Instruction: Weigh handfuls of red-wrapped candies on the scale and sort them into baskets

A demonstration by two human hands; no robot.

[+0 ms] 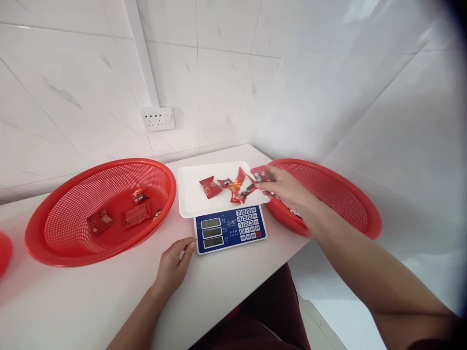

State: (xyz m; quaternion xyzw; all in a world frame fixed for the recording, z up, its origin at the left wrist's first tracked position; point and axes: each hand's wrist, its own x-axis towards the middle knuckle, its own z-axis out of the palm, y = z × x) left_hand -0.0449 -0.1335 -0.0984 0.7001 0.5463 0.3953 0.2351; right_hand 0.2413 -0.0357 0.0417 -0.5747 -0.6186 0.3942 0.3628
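My right hand (282, 184) is closed on red snack packets (260, 175) above the right side of a white weighing tray (188, 199). A red and white packet (241, 185), smeared by motion, is just left of its fingers; whether the fingers touch it I cannot tell. On the tray are a flat red packet (210, 187) and a few smaller ones. The tray sits on a blue and white digital scale (229, 231) with displays and a keypad. My left hand (175, 262) lies on the table, fingers curled in, their tips at the scale's left edge.
A red mesh basket (40, 233) with several packets stands at the left. Another red basket (350, 194) is at the right, partly behind my right forearm. The white table (91, 296) meets a tiled wall with a socket (158, 119). Something red (3, 253) shows at the far left.
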